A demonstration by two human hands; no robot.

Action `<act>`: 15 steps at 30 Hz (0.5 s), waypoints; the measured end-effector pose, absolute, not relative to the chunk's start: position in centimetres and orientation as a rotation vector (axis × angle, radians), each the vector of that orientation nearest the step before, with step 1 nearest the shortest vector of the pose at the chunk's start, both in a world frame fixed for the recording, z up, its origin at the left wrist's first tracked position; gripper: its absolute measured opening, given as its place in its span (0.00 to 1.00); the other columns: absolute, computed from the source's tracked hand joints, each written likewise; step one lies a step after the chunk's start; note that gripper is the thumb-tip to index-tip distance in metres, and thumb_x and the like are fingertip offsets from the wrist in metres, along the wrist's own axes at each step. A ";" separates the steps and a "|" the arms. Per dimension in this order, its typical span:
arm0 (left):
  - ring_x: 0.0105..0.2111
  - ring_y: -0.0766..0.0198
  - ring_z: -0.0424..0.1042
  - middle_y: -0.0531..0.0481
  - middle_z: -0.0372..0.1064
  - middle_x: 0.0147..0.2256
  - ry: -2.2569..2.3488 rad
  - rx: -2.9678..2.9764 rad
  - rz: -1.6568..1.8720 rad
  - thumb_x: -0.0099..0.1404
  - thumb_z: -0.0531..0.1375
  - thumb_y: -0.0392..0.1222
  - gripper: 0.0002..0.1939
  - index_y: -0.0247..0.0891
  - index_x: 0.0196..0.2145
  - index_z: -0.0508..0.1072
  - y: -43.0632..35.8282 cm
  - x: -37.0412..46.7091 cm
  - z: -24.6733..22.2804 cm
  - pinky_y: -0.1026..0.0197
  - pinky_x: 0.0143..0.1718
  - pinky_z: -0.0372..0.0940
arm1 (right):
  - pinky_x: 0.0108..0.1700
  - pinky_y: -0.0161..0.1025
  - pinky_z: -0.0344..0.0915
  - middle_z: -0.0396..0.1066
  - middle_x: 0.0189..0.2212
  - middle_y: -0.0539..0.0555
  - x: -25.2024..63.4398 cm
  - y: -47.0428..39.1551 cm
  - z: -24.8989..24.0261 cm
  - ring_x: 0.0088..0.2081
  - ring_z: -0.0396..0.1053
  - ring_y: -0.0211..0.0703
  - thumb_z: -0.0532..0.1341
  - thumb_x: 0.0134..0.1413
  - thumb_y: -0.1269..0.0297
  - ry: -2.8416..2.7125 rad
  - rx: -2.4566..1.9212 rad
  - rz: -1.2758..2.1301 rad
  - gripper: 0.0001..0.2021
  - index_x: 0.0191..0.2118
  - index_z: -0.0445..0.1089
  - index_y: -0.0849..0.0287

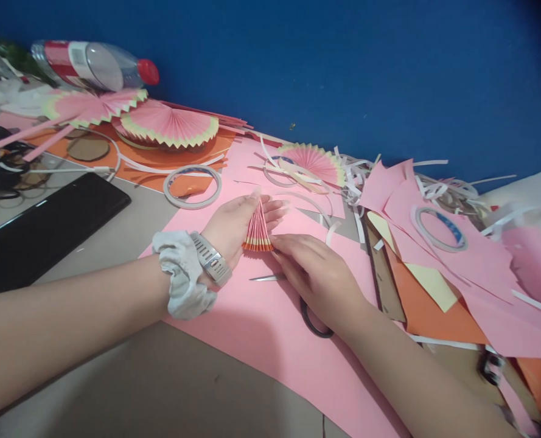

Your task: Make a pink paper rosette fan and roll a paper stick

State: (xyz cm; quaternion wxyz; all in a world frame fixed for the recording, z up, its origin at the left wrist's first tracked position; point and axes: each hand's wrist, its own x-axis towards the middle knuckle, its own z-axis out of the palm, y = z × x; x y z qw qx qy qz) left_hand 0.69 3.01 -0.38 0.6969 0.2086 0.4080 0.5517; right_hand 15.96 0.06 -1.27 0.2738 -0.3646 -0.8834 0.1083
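- Grey worktop (183,389) against a blue wall (325,73); a pink sheet (233,328) lies across it, 3 bigger fans (174,125) near the wall.
- A dark phone (55,231) bounds the left, paper scraps (457,261) crowd the right; grey surface shows past the sheet's near edge.
- The small pleated fan (258,228), pink, banded yellow and orange at its wide end, rests on the left hand (233,225), thumb gripping its narrow tip.
- The right hand (320,267) pinches its wide corner, over scissors (268,278).
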 end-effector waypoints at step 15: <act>0.34 0.63 0.76 0.51 0.75 0.34 0.947 0.584 1.305 0.69 0.50 0.45 0.07 0.41 0.35 0.63 2.4 0.8 -0.4 0.62 0.33 0.69 | 0.48 0.51 0.68 0.71 0.47 0.60 14.9 -0.6 -0.3 0.48 0.68 0.50 0.52 0.60 0.71 -2.506 -0.962 0.315 0.15 0.52 0.64 0.62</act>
